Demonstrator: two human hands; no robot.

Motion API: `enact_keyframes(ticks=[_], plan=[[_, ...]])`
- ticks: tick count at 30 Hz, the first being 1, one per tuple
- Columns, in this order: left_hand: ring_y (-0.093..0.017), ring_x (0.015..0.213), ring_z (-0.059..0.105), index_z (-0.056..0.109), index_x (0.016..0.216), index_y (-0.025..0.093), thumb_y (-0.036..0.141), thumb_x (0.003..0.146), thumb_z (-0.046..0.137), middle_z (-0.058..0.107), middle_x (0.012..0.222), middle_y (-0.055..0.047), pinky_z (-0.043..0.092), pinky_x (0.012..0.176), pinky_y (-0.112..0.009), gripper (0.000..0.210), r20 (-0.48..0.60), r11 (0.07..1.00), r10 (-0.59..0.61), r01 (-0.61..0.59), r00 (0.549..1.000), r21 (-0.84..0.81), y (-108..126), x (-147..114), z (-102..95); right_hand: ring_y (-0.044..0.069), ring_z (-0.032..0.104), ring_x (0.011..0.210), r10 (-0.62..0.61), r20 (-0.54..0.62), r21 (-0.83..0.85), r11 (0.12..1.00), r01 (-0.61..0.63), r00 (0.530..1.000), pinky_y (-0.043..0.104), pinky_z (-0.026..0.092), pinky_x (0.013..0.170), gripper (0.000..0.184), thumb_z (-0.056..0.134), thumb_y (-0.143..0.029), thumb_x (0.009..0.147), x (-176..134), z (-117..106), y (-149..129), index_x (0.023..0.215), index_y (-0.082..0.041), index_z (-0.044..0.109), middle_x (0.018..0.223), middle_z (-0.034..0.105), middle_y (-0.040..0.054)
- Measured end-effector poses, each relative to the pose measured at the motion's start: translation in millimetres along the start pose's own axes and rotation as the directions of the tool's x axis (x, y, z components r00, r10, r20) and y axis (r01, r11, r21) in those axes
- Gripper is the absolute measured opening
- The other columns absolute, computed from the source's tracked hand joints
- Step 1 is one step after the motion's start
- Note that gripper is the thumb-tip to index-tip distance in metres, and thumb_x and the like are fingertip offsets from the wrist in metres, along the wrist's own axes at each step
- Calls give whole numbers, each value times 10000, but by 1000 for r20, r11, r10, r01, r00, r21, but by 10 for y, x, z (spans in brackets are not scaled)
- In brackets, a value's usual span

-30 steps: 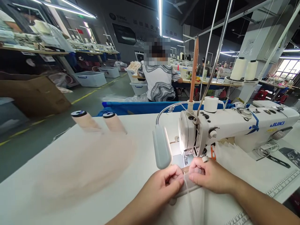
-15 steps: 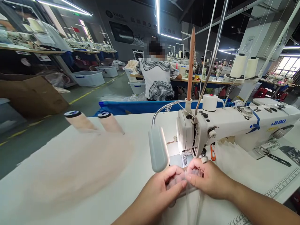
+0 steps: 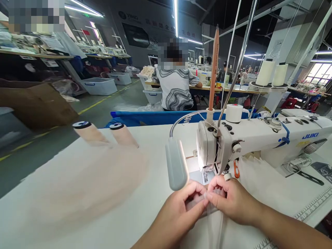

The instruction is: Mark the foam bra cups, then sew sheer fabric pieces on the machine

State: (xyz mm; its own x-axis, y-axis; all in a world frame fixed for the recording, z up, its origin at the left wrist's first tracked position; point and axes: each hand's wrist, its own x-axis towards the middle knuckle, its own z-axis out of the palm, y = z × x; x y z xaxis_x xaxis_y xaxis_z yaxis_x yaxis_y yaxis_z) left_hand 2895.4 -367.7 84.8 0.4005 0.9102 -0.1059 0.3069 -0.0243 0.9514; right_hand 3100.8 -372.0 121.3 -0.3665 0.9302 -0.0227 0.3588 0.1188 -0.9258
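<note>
Close together in front of the sewing machine [image 3: 249, 138], both hands pinch one piece of thin sheer fabric [image 3: 214, 224]. My left hand [image 3: 183, 207] is closed, its thumb and forefinger meeting the edge of the fabric. Fingertip to fingertip with it, my right hand [image 3: 230, 200] is closed on the same piece. Below the fingers the fabric hangs in a narrow pale strip toward me. Just beyond my fingers is the presser foot [image 3: 205, 177], and a grey lamp head [image 3: 176, 164] hangs left of it.
Sheer peach fabric [image 3: 95, 186] spreads over the table's left side, with two thread cones [image 3: 89, 133] at its far edge. Orange thread snips [image 3: 236, 168] lie by the machine; a ruler [image 3: 312, 204] runs along the right. A person [image 3: 176, 83] sits ahead, back turned.
My fingertips have drawn slightly closer together on the fabric. The whole view has shifted a little; otherwise the hands stay in the same place before the machine.
</note>
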Motion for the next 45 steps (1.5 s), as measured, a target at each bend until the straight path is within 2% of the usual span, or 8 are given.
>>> enact_keyframes(ticks=[6,13,21,25,28,34,41,45], plan=[[-121,550,373,553,769,229,600,866,640,471,654,59,326,460,-233,393,-34,995,-71,68,997,-79,-35,38,70,144,448,632,-41,-34,-62,997,38,999,269,325,585,54,627,-237,858,-17,25,35,814,-227,597,654,464,-67],[-121,569,377,528,734,232,590,803,680,439,625,79,348,491,-244,395,-5,982,-128,126,992,-142,156,-13,48,149,481,668,-71,-25,-46,997,70,997,266,373,622,19,608,-209,844,-22,13,-10,842,-226,601,698,508,-58],[-125,574,365,506,752,237,591,840,654,432,607,84,318,508,-246,394,-26,991,-92,89,995,-104,25,18,63,150,487,677,-80,-33,-103,992,77,996,274,361,643,36,637,-226,861,-39,43,45,843,-232,606,731,577,-51],[-132,585,364,544,857,246,543,816,672,409,623,96,313,507,-246,326,-67,990,-91,83,994,-113,18,42,80,146,498,653,-119,-45,-137,984,112,992,277,369,652,41,642,-214,869,-41,46,67,840,-232,618,730,589,-51],[-135,592,374,607,939,237,549,847,659,444,674,82,322,504,-251,330,-38,994,-54,50,998,-99,33,36,73,145,494,651,-148,-58,-168,976,136,987,281,374,663,39,636,-202,855,-45,45,71,831,-230,622,738,575,-48],[-128,578,326,535,755,240,544,872,636,388,640,83,311,504,-254,341,-31,998,-55,54,998,-36,-25,24,59,143,477,644,-196,-61,-198,963,181,979,289,388,693,54,624,-209,850,-51,42,72,815,-233,591,703,528,-58],[-180,708,503,570,698,229,562,894,642,547,771,15,435,630,-295,393,-64,998,42,-38,997,53,150,-17,30,155,486,650,-166,-73,-213,966,147,983,284,389,670,81,620,-195,853,-62,58,80,818,-240,562,670,477,-66],[-255,869,605,604,638,229,502,915,586,640,834,-35,474,732,-344,389,-24,970,109,-101,994,220,206,-10,6,167,509,668,-130,-72,-266,958,106,989,286,388,665,125,605,-187,876,-49,75,85,804,-244,521,669,487,-59]])
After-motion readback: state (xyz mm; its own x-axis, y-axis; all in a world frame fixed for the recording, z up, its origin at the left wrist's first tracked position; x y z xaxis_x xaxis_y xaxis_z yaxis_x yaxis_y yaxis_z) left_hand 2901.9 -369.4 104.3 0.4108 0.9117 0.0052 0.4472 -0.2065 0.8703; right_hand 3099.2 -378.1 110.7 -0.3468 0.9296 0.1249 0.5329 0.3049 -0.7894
